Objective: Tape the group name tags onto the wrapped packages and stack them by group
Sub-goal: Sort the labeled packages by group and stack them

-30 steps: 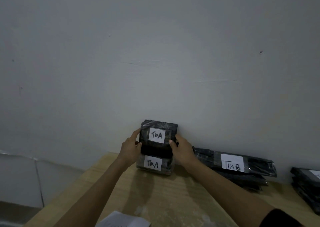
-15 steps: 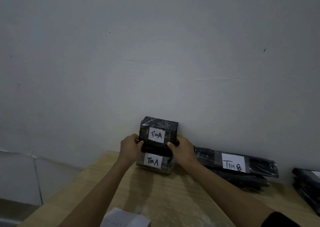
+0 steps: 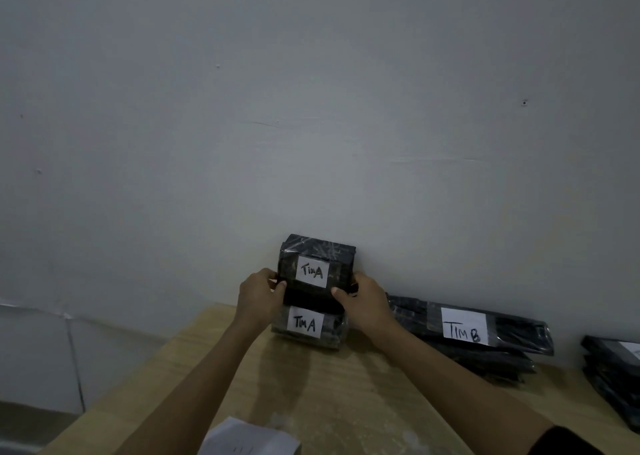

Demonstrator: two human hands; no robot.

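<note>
Hands first: my left hand (image 3: 261, 298) and right hand (image 3: 363, 304) are both closed on the upper package (image 3: 317, 269), one at each side of it, thumbs on its near face. Between my hands that package stands with its tagged face toward me, its "Tim A" tag (image 3: 312, 271) reading upright, its top edge leaning back against the wall (image 3: 311, 108). I cannot tell its long axis, since only the near face shows. Directly below my hands lies the lower package (image 3: 308, 326), carrying its own tag (image 3: 305, 323), also "Tim A", also facing me; the upper one rests on top of it. Just right of my right hand lies the Tim B stack (image 3: 485, 336), long axis running left to right along the wall, its label (image 3: 464, 330) facing up toward me. Farther right, well apart, is another dark stack (image 3: 613, 364), cut off by the frame. Left of my left hand the table (image 3: 329, 392) ends at a near corner, with little room there. Toward me, beneath my forearms, the tabletop is open, except for white paper (image 3: 247, 437) near my left elbow.
</note>
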